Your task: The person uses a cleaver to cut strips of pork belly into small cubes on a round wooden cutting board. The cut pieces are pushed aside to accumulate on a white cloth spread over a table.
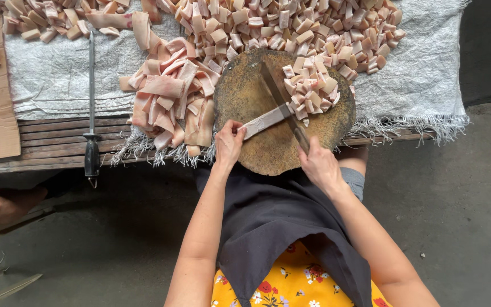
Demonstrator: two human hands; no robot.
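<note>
The left hand [229,142] rests on the near-left part of the round wooden chopping block [257,148], fingers curled closed and pinning the near end of a pale meat strip [265,120] that lies flat across the block's middle. The right hand [318,165] is closed around the handle of a knife [282,105]; the blade runs up and away from the hand and crosses the far end of the strip, edge down on it. Just beyond the blade, on the far-right part of the block, lies a heap of cut pieces [311,91]. To the left of the block, touching its rim, a pile of uncut strips [171,99] lies on a white woven sheet [421,79], which covers the slatted wooden table [52,142]. A larger spread of cut cubes [291,25] covers the sheet behind the block. A sharpening steel [91,102] with a black handle lies well apart on the left.
</note>
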